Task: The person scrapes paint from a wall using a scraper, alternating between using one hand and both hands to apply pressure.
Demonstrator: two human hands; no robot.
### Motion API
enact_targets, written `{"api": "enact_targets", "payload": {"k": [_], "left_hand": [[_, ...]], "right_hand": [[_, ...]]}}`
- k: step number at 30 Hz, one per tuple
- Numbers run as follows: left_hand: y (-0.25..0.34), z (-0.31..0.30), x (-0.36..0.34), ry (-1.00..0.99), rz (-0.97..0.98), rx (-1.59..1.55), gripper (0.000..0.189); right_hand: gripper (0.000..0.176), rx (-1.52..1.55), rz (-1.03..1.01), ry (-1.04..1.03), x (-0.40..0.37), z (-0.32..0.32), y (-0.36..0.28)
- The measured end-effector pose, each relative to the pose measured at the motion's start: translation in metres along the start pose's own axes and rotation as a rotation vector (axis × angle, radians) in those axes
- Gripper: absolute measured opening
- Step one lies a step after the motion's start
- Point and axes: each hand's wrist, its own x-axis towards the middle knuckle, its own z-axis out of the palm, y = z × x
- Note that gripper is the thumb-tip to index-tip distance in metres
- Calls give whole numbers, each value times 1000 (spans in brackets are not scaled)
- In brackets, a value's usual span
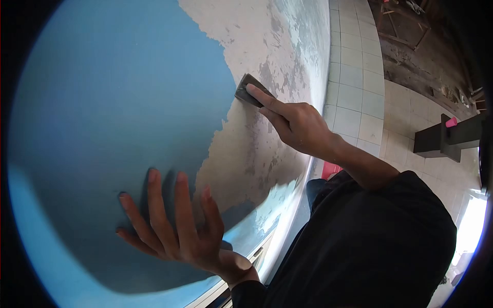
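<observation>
a dark flat pad (249, 91) is held against the wall (102, 92) by the right hand (300, 126), right at the ragged edge where the blue paint gives way to a bare, pale patch (246, 154). the pad is pinned under the outstretched forefinger, with the other fingers curled in behind it; the thumb is hidden, so its hold cannot be told. the left hand (179, 233) is laid flat on the blue part lower down, fingers spread wide and nothing gripped, well apart from the pad.

several risks can be judged from this. the pad is kept in place by little more than fingertip pressure, so it could be tipped or flicked out if its edge is caught on a hard ridge of paint. if it slips, the knuckles could be scraped along the rough bare surface. much weight seems to be leaned on the left palm; if that palm slides on the smooth paint, balance could be lost towards the wall. uneven pressure from a single finger could also leave the plaster gouged rather than evenly bared. the tiled floor (359, 102) and a dark bench (441, 141) are seen to the right, away from the hands.
</observation>
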Motion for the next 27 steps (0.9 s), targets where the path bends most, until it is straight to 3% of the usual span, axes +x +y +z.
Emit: {"api": "enact_targets", "payload": {"k": [3, 10, 14, 17, 20, 23, 27], "left_hand": [[-2, 1, -1, 7, 5, -3, 21], [-3, 2, -2, 2, 10, -12, 21], [-1, 1, 0, 0, -3, -24, 20], [-2, 1, -1, 3, 6, -21, 20], [-3, 1, -2, 0, 8, -16, 21], [-1, 0, -2, -7, -11, -21, 20], [-1, 2, -2, -6, -28, -14, 20]], "right_hand": [[50, 278, 71, 70, -3, 5, 4], [44, 649, 535, -195, -20, -1, 27], [33, 1095, 470, -369, -11, -1, 24], [33, 1304, 576, -489, 5, -7, 15], [36, 1250, 652, -536, 14, -8, 14], [42, 1175, 591, -521, 22, -7, 2], [47, 1072, 632, -438, 17, 1, 0]]}}
